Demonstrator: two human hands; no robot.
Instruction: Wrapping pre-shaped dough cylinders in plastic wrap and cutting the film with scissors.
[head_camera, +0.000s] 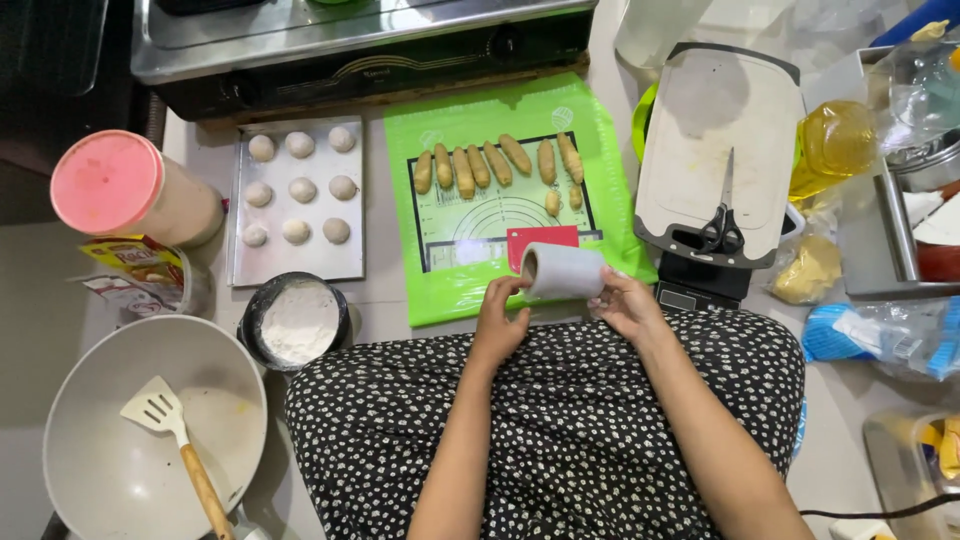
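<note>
Head view: white cylindrical roll of wrap (562, 270) sits at 12 o'clock from the lap, over the green silicone mat (470, 290). Left hand (497, 322) and right hand (627, 305) pinch its ends. Step judged: unrolling; next move needs a free edge.

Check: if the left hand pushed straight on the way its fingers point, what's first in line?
The left hand points up-right and already touches the white roll. Beyond that, probably the red scraper on the green mat; depth unclear.
</note>
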